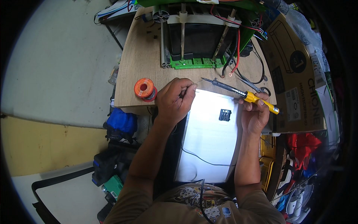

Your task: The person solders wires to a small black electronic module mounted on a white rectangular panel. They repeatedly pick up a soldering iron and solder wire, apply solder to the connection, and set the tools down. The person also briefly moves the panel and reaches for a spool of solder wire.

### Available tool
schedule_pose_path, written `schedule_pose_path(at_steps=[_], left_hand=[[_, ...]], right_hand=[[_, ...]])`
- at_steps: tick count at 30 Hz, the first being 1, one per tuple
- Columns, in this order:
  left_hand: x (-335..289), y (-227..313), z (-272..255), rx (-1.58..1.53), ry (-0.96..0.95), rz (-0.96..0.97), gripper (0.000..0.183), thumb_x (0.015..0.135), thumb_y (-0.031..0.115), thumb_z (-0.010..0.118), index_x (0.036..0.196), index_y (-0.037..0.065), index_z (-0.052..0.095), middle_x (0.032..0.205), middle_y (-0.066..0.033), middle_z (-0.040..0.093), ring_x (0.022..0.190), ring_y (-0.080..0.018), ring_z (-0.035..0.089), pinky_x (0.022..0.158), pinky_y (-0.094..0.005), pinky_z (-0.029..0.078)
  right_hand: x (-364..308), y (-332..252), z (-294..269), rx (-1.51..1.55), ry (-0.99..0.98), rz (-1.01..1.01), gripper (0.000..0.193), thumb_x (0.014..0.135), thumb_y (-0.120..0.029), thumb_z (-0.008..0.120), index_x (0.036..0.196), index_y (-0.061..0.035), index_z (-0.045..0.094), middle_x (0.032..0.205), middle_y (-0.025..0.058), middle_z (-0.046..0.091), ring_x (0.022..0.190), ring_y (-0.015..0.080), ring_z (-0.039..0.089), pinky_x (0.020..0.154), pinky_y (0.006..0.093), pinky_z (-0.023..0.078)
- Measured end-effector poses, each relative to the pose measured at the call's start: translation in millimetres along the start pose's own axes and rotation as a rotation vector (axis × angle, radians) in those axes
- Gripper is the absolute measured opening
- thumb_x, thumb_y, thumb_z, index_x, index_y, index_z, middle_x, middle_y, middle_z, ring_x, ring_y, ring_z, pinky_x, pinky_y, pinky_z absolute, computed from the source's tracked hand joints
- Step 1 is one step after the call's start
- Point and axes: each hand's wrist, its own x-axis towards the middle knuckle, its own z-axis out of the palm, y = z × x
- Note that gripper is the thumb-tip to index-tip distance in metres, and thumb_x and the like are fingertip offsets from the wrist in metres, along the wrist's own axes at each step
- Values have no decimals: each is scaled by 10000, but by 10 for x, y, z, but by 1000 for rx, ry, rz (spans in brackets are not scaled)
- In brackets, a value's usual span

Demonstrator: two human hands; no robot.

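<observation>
My right hand [256,112] grips a soldering iron [251,98] by its yellow handle. The iron's metal shaft points left, its tip close to the fingers of my left hand [177,98]. Those fingers are pinched on a thin solder wire [198,81], whose end reaches toward the tip. Whether wire and tip touch, I cannot tell. An orange-topped spool of solder [144,88] stands on the table left of my left hand. Below the iron, a small black slotted part [225,115] lies on a white sheet [209,143] over my lap.
On the wooden table [128,63], a green frame [199,66] holds a dark block [197,41] between metal rods. A red cable [237,56] hangs beside it. Scissors [253,86] lie near a cardboard box [294,82] on the right. A black cord [203,159] crosses the sheet.
</observation>
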Motion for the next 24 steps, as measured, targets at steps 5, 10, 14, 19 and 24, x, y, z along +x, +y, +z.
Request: schedule_pose_path(at_steps=[5,10,14,19,24], left_hand=[[-3,-5,3,7,6,6,88,916,-43,742,961,-4,677,806,-38,663,630,-34,557,550,-205,442],[-7,-5,-2,12,-6,-5,93,913,-44,743,963,-4,676,802,-38,658,626,-34,551,547,-205,437],[-2,-9,-4,10,-4,10,95,910,-45,743,962,-5,675,798,-36,654,623,-35,547,544,-207,434],[-9,-11,-5,23,-8,10,97,908,-49,741,961,-4,673,795,-35,652,622,-33,547,542,-207,433],[-17,-16,-4,17,-14,-2,100,908,-51,740,965,-3,673,792,-33,649,624,-29,548,542,-203,431]], right_hand=[[-7,-6,-11,3,2,4,185,944,-184,630,1059,-39,633,827,78,584,681,124,568,804,450,607],[-2,-4,-47,-7,-28,8,207,936,-214,650,1065,-55,617,907,114,638,693,126,566,859,453,590],[-2,0,-90,-9,-49,3,228,924,-219,667,1076,-60,612,1010,157,687,705,132,579,886,448,587],[3,8,-126,-18,-60,-4,240,910,-211,679,1080,-53,621,1028,161,691,718,140,590,887,442,590],[3,13,-123,-31,-72,-12,240,901,-210,678,1077,-54,629,1014,147,687,731,148,592,890,450,579]])
